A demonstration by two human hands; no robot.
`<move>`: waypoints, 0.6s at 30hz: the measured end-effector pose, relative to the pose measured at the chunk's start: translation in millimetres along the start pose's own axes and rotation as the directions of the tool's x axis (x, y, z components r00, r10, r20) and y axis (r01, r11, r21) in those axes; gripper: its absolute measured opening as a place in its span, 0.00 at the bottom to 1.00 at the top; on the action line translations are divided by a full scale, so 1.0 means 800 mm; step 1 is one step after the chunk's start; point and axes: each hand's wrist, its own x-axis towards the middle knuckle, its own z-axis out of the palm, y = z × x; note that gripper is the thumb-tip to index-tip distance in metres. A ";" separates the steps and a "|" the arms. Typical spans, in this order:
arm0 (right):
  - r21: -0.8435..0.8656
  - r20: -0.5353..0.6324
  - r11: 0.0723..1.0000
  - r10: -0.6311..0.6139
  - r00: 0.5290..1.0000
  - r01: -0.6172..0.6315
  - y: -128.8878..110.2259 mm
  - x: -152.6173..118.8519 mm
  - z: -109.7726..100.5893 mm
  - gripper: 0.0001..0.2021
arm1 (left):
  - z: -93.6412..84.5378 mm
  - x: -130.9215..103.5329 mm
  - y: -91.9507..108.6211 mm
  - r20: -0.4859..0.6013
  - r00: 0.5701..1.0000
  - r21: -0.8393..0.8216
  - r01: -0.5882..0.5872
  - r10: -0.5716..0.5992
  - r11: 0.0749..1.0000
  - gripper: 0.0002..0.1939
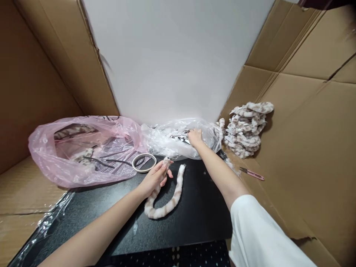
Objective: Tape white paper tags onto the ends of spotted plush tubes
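Observation:
My left hand (160,177) is closed around one end of a furry cream tube with brown stripes, like a plush tail (164,211). The rest of the plush tail curves in a U on the black tabletop, its other end loose. My right hand (195,137) reaches into a clear plastic bag (160,142) at the back of the table. Its fingers are curled down among small black-and-white pieces (179,135), and the fingertips are hidden. A roll of tape (144,163) lies just left of my left hand.
On the left, a pink plastic bag (41,159) holds striped furry pieces and dark thin rods (119,161). Several plush tails (246,129) are piled at right, behind pink thread snips (252,173). Cardboard walls (311,122) flank the black table (203,215); a white wall stands behind.

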 end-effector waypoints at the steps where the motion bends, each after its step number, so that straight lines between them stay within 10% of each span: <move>1: 0.019 -0.018 1.000 -0.007 1.000 0.007 0.001 0.000 -0.004 0.07 | 0.001 0.000 0.000 -0.002 1.000 0.004 0.007 -0.007 1.000 0.22; 8: 0.259 -0.297 0.955 -0.063 0.953 0.143 -0.009 -0.069 -0.052 0.09 | 0.011 -0.004 0.000 -0.061 0.998 0.033 0.017 -0.015 0.999 0.20; 11: 0.568 -0.409 0.757 -0.079 0.909 0.322 -0.021 -0.133 -0.052 0.05 | 0.014 -0.006 0.002 -0.073 0.997 0.056 0.018 -0.014 0.998 0.21; 18: 0.886 -0.190 0.437 0.042 0.981 0.153 -0.039 -0.217 -0.008 0.03 | 0.014 -0.009 0.000 -0.056 0.998 0.148 0.014 -0.006 0.989 0.23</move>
